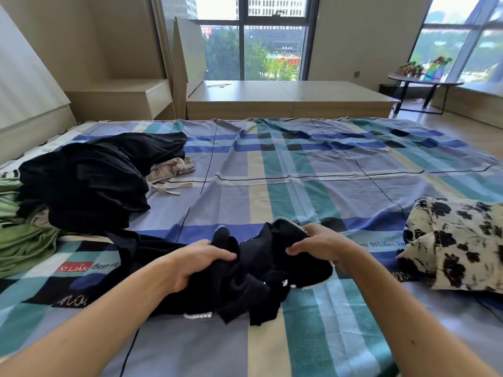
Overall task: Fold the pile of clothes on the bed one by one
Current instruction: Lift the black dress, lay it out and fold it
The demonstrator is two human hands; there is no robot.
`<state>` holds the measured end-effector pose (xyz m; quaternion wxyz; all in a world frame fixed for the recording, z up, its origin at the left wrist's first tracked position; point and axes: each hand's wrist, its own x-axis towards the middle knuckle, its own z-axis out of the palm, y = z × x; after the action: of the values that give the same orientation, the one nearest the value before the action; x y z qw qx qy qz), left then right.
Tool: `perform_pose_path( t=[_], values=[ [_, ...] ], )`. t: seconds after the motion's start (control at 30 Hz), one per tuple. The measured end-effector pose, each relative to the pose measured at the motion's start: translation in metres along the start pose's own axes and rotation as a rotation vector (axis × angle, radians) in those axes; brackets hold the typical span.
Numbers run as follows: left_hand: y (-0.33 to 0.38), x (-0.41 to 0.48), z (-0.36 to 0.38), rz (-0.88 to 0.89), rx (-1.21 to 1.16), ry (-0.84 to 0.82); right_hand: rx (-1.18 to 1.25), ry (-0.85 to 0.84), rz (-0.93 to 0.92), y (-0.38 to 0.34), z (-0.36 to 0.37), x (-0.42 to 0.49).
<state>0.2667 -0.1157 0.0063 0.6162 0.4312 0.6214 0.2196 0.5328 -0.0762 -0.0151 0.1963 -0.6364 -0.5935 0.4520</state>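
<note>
A crumpled black garment (pixel 255 270) with a pale beaded trim lies on the near part of the bed (pixel 299 170). My left hand (pixel 198 259) grips its left side with curled fingers. My right hand (pixel 318 244) grips its right side near the trimmed edge. At the left of the bed sits the pile of clothes (pixel 81 180): black pieces on top, a beige striped piece (pixel 171 170) behind, green fabric (pixel 24 240) at the near left edge.
A folded cream garment with black floral print (pixel 457 246) lies at the bed's right side. The bed has a blue and teal checked sheet. Beyond the bed stand a low wooden platform (pixel 291 99), a side cabinet (pixel 128 99), windows and a small round table (pixel 424 80).
</note>
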Motion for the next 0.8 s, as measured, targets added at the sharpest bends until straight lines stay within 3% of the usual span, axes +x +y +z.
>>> perform_pose_path(
  t=[0.13, 0.23, 0.37, 0.47, 0.6, 0.8],
  values=[
    [0.036, 0.004, -0.018, 0.241, 0.002, 0.359, 0.185, 0.32, -0.116, -0.007, -0.015, 0.011],
    [0.087, 0.001, -0.038, 0.471, 0.005, 0.46, 0.167, 0.592, -0.182, -0.037, -0.042, 0.013],
    [0.166, -0.018, -0.067, 0.65, 0.095, 0.679, 0.022, 0.822, -0.31, -0.105, -0.097, 0.01],
    [0.222, -0.044, -0.091, 0.752, 0.2, 0.854, -0.034, 0.931, -0.389, -0.166, -0.139, -0.003],
    [0.281, -0.08, -0.117, 0.873, 0.194, 0.948, -0.1, 1.01, -0.494, -0.239, -0.179, -0.031],
    [0.315, -0.122, -0.134, 0.887, 0.239, 1.068, -0.153, 1.031, -0.52, -0.286, -0.197, -0.072]
  ],
)
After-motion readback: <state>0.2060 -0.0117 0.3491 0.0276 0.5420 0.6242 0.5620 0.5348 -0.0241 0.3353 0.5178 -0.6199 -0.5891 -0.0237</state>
